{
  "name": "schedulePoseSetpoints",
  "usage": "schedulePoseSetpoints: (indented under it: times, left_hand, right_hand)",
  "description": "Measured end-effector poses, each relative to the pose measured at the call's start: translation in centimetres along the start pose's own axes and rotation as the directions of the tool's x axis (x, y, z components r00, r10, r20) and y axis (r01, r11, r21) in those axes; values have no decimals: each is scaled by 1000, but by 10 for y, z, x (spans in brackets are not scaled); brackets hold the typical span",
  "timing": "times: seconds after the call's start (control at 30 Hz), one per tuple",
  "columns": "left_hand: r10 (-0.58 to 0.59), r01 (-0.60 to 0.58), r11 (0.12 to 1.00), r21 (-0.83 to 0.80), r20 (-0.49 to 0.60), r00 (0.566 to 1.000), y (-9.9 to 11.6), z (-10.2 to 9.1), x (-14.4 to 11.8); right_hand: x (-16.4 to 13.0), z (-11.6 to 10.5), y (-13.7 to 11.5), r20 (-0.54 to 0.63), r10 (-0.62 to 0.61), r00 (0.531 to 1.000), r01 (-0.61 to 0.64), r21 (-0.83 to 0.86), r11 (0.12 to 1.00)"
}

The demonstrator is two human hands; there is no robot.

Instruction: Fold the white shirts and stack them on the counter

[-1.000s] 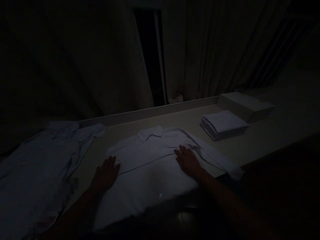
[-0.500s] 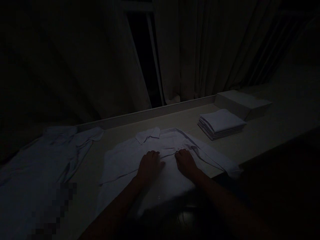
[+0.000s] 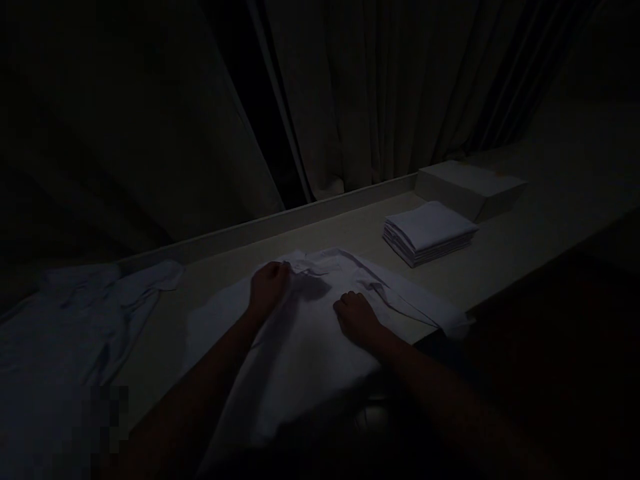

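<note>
A white collared shirt lies spread over the table in front of me, its lower part hanging toward the near edge. My left hand is closed on the shirt near the collar and holds the cloth raised, with a shadowed hollow beneath it. Lower and to the right, my right hand is closed, its curled fingers at the shirt's front. Whether cloth is pinched there is hard to see in the dim light. One sleeve stretches right to the table edge.
A stack of folded white shirts sits at the back right, before a pale box. Another white shirt lies at the left. A raised ledge and dark curtains line the back of the table.
My left hand has moved up and left, lifting the shirt's cloth over the collar. My right hand stays near the shirt's front. The view has shifted slightly.
</note>
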State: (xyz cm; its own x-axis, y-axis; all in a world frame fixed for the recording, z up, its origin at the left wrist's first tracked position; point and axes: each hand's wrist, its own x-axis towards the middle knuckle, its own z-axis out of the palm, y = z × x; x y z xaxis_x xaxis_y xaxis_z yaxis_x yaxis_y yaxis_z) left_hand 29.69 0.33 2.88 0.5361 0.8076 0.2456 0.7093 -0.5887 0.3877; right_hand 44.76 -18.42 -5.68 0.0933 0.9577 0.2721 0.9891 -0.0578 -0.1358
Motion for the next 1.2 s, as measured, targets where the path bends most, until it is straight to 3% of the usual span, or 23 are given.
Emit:
schedulePoseSetpoints:
  times: [0.1, 0.2, 0.37, 0.47, 0.6, 0.7, 0.83, 0.93, 1.03, 1.2]
  left_hand:
    - [-99, 88, 990, -114, -93, 991, -20, -37, 17]
    - [-174, 140, 959, -247, -122, 977, -28, -52, 19]
    - [-157, 122, 951, -285, -105, 982, -13, -38, 9]
    - [-94, 77, 954, -290, -46, 995, 4, -22, 2]
    - [96, -48, 930, -364, 116, 989, 14, -8, -17]
    - [147, -79, 935, -346, 177, 973, 6, 2, -50]
    - [214, -199, 976, -85, 238, 948, -12, 26, -110]
    - [261, -294, 952, 83, 285, 922, -17, 43, -137]
    - [243, -294, 946, 138, 299, 923, -11, 48, -137]
    - [325, -347, 921, 179, 142, 935, 16, 44, -102]
  right_hand:
    - [6, 1, -10, 6, -49, 999, 49, 30, 998]
    - [20, 9, -32, -16, -111, 994, 112, 78, 991]
    - [45, 33, -81, -40, -207, 978, 211, 148, 966]
    - [45, 41, -88, -4, -272, 962, 268, 171, 948]
    - [27, 34, -59, -14, -144, 990, 144, 181, 973]
    - [16, 23, -32, -51, -10, 999, 21, 210, 978]
    - [17, 6, -14, -70, 75, 995, -62, 179, 982]
    - [15, -8, -4, 12, 84, 996, -85, 142, 986]
    - [4, -26, 17, 57, 140, 988, -145, 106, 984]
    - [-37, -56, 70, -111, 363, 925, -366, -7, 930]
